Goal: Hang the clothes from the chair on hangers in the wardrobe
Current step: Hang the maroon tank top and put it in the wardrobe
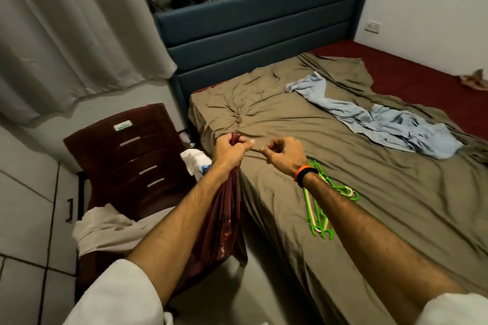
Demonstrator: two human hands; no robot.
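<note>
My left hand (pixel 231 149) grips the bunched top of a maroon garment (pixel 220 221), which hangs down between the chair and the bed. My right hand (pixel 284 153) is just to its right, above the bed, fingers curled and holding nothing that I can see. The dark brown plastic chair (pixel 126 155) stands at the left with a beige cloth (pixel 105 229) on its seat and a white garment (pixel 195 162) at its right side. Green hangers (pixel 320 208) lie on the bed under my right forearm. No wardrobe is in view.
The bed (pixel 369 206) has an olive sheet and a dark blue headboard (pixel 264 21). A light blue cloth (pixel 383 119) lies across it. Grey curtains (pixel 66 21) hang at the left above the chair. A tiled floor shows at the lower left.
</note>
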